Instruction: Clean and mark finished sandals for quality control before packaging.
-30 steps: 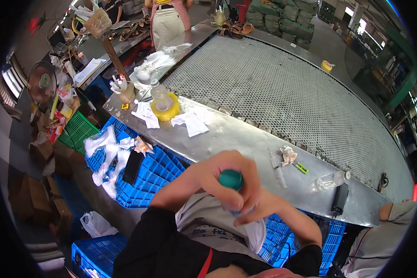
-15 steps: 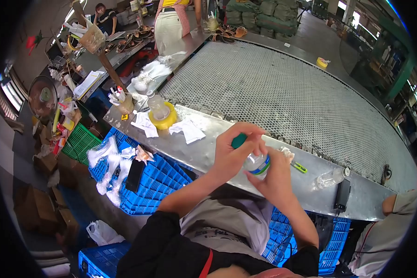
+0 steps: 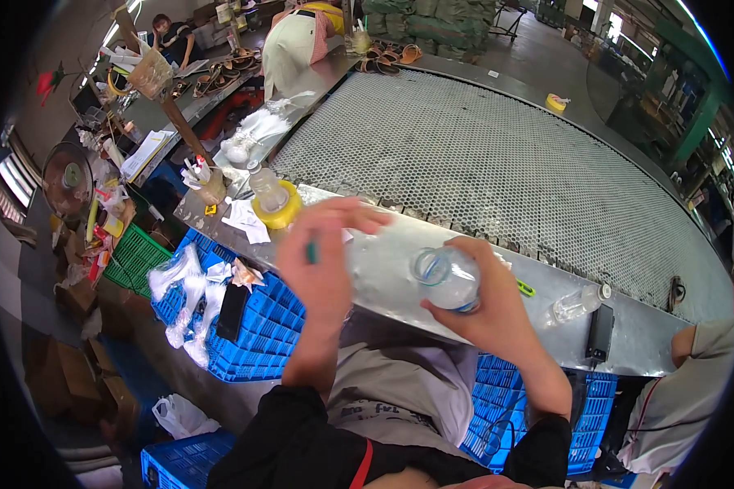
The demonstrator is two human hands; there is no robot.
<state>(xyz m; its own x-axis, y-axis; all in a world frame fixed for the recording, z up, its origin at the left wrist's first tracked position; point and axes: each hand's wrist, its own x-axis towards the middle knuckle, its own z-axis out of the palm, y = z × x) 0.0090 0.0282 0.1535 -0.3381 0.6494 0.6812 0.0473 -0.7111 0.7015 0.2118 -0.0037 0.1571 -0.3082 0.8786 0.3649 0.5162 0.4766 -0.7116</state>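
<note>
My right hand [image 3: 489,306] grips a clear plastic water bottle [image 3: 447,277], held upright with its mouth uncovered. My left hand [image 3: 322,261] is just to the left of the bottle and holds a small green cap [image 3: 311,252] between its fingers. Both hands hover over the near metal edge of a large steel table [image 3: 400,269] whose top is a perforated mesh [image 3: 481,155].
A second clear bottle [image 3: 575,304], a black phone [image 3: 601,331] and a green marker [image 3: 525,287] lie on the table edge at right. A bottle on yellow tape rolls [image 3: 273,204] and papers sit at left. Blue crates [image 3: 245,326] stand below. Other people work at the far benches.
My hands rose from my lap to the table edge. The green cap has come off the bottle and is now in my left hand, moved left of the bottle.
</note>
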